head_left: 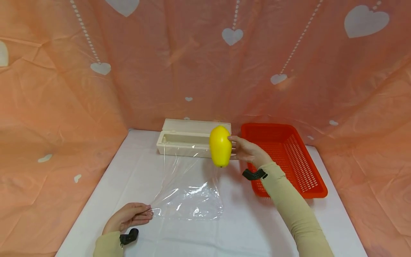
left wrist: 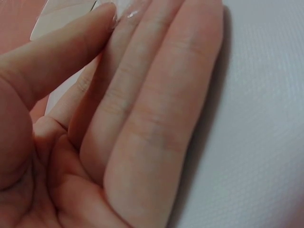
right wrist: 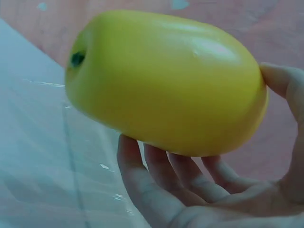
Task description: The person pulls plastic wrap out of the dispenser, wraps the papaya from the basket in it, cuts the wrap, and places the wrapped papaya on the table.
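My right hand [head_left: 247, 151] holds a smooth yellow papaya [head_left: 220, 146] up above the table, its dark stem end pointing down in the head view. The right wrist view shows the thumb at one end of the papaya [right wrist: 166, 83] and the fingertips along its side. Near the front left, my left hand [head_left: 130, 215] pinches a corner of clear plastic wrap [head_left: 196, 200] between thumb and forefinger. The other fingers of the left hand [left wrist: 137, 109] are nearly straight, close to the tabletop. The wrap stretches back to a white dispenser box [head_left: 183, 150], whose lid stands raised.
An orange-red plastic basket [head_left: 298, 167] stands on the right, partly behind the right forearm. White cloth covers the table [head_left: 135, 171]. Orange fabric [head_left: 199, 71] with pale hearts hangs behind and at both sides.
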A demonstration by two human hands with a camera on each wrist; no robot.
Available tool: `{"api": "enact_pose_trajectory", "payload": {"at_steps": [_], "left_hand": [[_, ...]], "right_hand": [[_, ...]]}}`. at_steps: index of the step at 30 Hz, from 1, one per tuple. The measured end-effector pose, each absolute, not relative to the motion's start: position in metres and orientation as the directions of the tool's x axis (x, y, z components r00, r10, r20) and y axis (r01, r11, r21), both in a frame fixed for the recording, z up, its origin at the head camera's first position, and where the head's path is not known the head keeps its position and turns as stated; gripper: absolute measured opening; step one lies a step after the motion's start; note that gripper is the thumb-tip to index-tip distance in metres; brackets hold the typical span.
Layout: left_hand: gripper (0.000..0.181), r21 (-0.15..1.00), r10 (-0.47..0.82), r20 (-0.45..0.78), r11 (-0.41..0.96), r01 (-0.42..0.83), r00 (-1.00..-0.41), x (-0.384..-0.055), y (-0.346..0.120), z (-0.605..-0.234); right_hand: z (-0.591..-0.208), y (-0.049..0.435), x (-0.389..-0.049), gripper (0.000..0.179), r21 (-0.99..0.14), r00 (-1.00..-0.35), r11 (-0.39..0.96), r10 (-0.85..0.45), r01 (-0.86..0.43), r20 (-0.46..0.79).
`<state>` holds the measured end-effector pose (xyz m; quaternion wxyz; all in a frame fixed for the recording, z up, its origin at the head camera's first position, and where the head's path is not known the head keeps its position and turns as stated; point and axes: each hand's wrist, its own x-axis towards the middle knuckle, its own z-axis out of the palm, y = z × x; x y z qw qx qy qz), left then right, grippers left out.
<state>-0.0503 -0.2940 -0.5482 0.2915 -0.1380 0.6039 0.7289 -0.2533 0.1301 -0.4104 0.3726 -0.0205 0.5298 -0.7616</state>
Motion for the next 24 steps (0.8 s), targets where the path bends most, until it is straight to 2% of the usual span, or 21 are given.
{"api": "enact_pose_trajectory", "payload": {"at_steps": [7,15,19,24], "left_hand": [[0.023,0.802,0.251,-0.554,-0.096,-0.59,-0.794,-0.05,-0.294,-0.549],[0.023,0.798,0.255,-0.559,-0.097,-0.595,-0.789,-0.05,-0.294,-0.551],[0.023,0.802,0.251,-0.555,-0.092,-0.59,-0.793,-0.05,-0.294,-0.552],[0.023,0.8,0.253,-0.557,-0.093,-0.593,-0.791,-0.051,-0.294,-0.551]], "right_hand": [[-0.436,0.093,-0.247,0.04,-0.823,-0.667,-0.028,-0.603,0.567,-0.439],[-0.462,0.062,-0.24,0.037,-0.865,-0.612,0.15,-0.65,0.478,-0.451],[-0.472,0.049,-0.236,0.041,-0.881,-0.578,0.234,-0.68,0.411,-0.451],[-0.486,0.034,-0.23,0.047,-0.864,-0.52,0.311,-0.7,0.395,-0.489]]}}
